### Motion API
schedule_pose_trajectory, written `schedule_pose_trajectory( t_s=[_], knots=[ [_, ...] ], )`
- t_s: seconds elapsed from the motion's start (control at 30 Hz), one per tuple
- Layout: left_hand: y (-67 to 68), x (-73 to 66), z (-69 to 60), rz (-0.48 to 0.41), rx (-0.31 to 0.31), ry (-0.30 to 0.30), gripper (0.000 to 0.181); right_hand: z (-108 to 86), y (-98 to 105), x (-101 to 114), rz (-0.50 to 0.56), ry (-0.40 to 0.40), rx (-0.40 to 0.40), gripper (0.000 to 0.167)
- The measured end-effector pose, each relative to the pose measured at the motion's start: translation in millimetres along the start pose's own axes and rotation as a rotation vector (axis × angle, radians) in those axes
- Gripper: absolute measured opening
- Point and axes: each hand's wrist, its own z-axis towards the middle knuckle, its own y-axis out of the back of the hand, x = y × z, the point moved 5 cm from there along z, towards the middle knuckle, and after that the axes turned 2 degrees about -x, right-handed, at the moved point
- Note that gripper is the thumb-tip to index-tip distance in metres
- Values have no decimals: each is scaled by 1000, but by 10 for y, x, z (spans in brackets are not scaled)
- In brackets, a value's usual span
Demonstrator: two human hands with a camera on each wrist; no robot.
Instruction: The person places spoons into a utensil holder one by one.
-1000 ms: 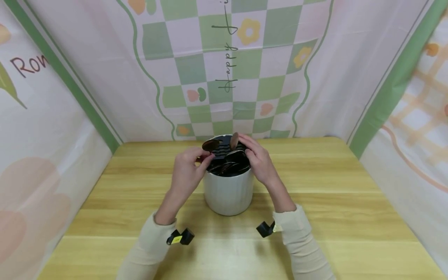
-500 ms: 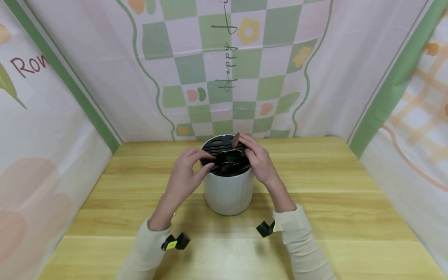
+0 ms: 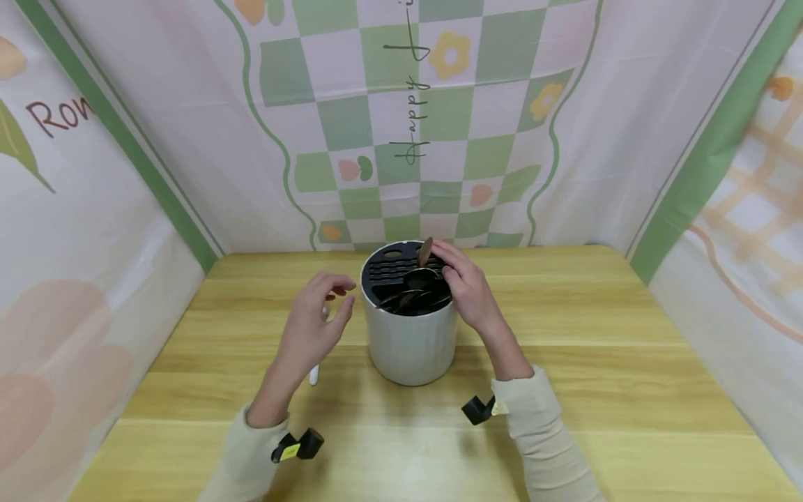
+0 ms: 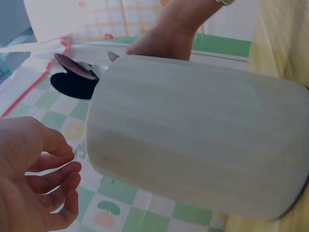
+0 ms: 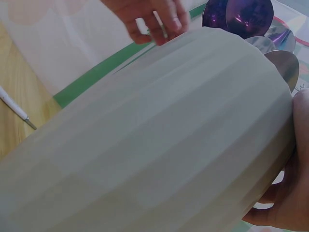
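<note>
A white, ribbed utensil holder [image 3: 410, 348] stands upright on the table. Its black slotted lid [image 3: 384, 273] faces up, and several dark, shiny spoons [image 3: 422, 279] stick out of it, their bowls overlapping. Another spoon [image 3: 426, 252] rises near the back right, beside my right fingertips. My right hand [image 3: 467, 286] grips the holder's right rim, its fingers partly hidden behind the wall in the right wrist view. Left of the holder, my left hand [image 3: 314, 321] hovers with loosely bent fingers, holding nothing and apart from the rim.
Below my left hand lies a white-handled utensil [image 3: 314, 375] with a thin metal shaft, mostly hidden by the hand. Patterned cloth walls [image 3: 414, 139] enclose the back and sides of the wooden table [image 3: 564, 314].
A spoon pinched by my left hand went down into the holder and was let go. That hand then drew back left, uncovering the white-handled utensil. My right hand stays put.
</note>
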Motion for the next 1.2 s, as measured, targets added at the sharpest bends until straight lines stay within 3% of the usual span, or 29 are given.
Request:
schedule_pose_trajectory(
  t_s=[0.2,0.37,0.83,1.03,1.2],
  knots=[
    [56,161,-127,33,32,78,20,3,-3,3,11,9,-1,47],
    [92,272,-219,54,33,93,20,9,-1,7,15,16,-2,46],
    [78,647,-369,113,99,217,18,16,-7,0,4,29,-3,46],
    [36,918,-443,186,182,330,21,7,-25,1,12,24,12,47],
    [-22,1095,-492,222,300,441,33,-3,-9,7,15,20,-6,47]
  ],
)
